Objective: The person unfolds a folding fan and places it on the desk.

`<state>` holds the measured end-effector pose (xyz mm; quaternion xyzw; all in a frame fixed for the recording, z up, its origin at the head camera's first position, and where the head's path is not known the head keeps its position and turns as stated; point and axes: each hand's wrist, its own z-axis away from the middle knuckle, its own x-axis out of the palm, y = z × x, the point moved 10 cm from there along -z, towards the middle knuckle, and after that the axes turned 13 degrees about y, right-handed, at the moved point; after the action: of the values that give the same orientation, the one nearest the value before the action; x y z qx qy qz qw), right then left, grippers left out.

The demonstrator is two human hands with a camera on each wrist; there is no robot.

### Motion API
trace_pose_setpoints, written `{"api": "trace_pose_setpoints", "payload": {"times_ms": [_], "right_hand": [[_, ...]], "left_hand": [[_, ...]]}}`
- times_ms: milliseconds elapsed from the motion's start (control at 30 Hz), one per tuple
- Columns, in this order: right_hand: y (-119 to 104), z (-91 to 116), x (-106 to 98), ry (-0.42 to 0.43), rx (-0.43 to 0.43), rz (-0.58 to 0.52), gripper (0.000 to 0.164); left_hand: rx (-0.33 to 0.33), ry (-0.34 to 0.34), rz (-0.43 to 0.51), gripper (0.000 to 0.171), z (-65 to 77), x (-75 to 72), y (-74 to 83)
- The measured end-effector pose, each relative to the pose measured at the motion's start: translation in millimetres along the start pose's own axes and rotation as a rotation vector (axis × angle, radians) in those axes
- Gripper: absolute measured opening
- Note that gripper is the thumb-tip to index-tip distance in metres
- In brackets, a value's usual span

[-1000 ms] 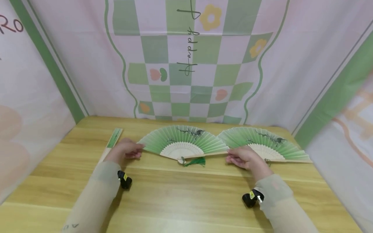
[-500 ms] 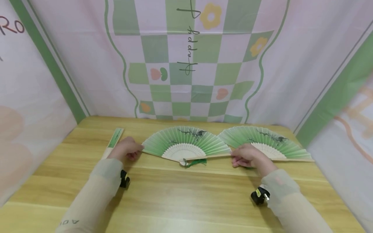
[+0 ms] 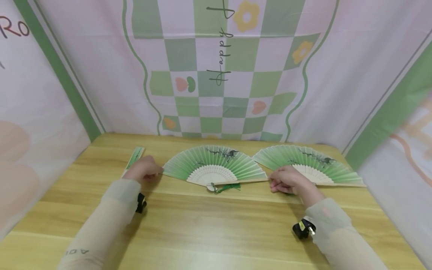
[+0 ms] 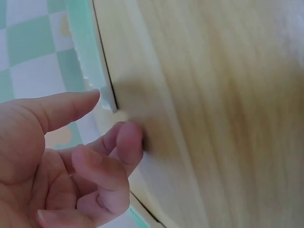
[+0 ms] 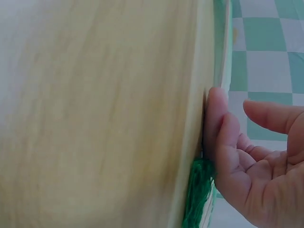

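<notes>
An open green folding fan (image 3: 216,161) with a pale slatted base lies spread mid-table, its green tassel (image 3: 231,186) beside the pivot. My left hand (image 3: 145,168) is at its left corner; in the left wrist view the thumb stands apart from loosely bent fingers, with nothing between them and the fan edge (image 4: 95,57) just beyond. My right hand (image 3: 288,180) is at the right corner, fingertips right at the fan edge (image 5: 222,57), thumb held away. A second open fan (image 3: 314,167) lies at right, partly hidden by this hand; a tassel (image 5: 198,192) hangs below the fingers.
A folded green fan (image 3: 135,155) lies at left, partly covered by my left hand and forearm. The wooden table (image 3: 209,225) ends at the back against a checkered cloth (image 3: 219,105). Cloth walls stand on both sides.
The middle fan has shifted slightly right in view and lies flat. My left fingers have drawn back from its left corner, and my right hand has moved a little right, its grip loosened.
</notes>
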<state>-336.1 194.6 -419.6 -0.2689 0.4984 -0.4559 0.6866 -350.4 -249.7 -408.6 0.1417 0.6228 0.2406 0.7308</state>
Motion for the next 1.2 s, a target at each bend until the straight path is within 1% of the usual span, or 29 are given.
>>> {"api": "trace_pose_setpoints", "payload": {"times_ms": [167, 233, 300, 400, 533, 600, 667, 767, 833, 933, 1000, 1100, 1200], "right_hand": [[-12, 1, -3, 0.016, -0.047, 0.016, 0.02], [-19, 1, -4, 0.018, -0.072, 0.02, 0.021], [-27, 1, -3, 0.021, -0.09, 0.019, 0.024], [-40, 1, 1, 0.018, -0.122, -0.004, 0.031], [-59, 2, 12, 0.02, -0.174, -0.056, 0.038], [-66, 2, 20, 0.015, -0.195, -0.11, 0.037], [-73, 1, 30, -0.005, -0.201, -0.197, 0.033], [-82, 2, 48, -0.049, -0.201, -0.329, 0.023], [-87, 2, 59, -0.063, -0.195, -0.398, 0.02], [-97, 3, 77, -0.064, -0.194, -0.457, 0.019], [-103, 5, 90, -0.061, -0.189, -0.484, 0.02], [-111, 7, 110, -0.075, -0.169, -0.516, 0.022], [-118, 9, 132, -0.097, -0.15, -0.522, 0.027]], "left_hand": [[0.01, -0.006, 0.061, 0.045, -0.1, -8.1, -1.4], [0.02, 0.002, 0.106, 0.041, -2.2, -12.0, -3.3], [0.025, 0.02, 0.162, 0.034, -4.7, -17.6, -6.4], [0.064, 0.064, 0.236, 0.022, -8.1, -30.6, -9.4], [0.096, 0.14, 0.242, 0.025, -8.9, -51.8, -17.2], [0.078, 0.168, 0.244, 0.028, -8.2, -59.6, -23.5], [0.064, 0.183, 0.253, 0.031, -7.8, -65.1, -29.9], [0.038, 0.206, 0.271, 0.032, -7.2, -70.5, -39.8], [0.025, 0.224, 0.273, 0.033, -7.3, -73.6, -46.9], [0.0, 0.254, 0.262, 0.035, -6.4, -77.7, -56.8], [-0.023, 0.26, 0.25, 0.037, -5.4, -78.9, -62.6], [-0.051, 0.255, 0.195, 0.04, -4.3, -78.7, -68.8], [-0.071, 0.227, 0.13, 0.048, -1.5, -76.1, -70.8]]}}
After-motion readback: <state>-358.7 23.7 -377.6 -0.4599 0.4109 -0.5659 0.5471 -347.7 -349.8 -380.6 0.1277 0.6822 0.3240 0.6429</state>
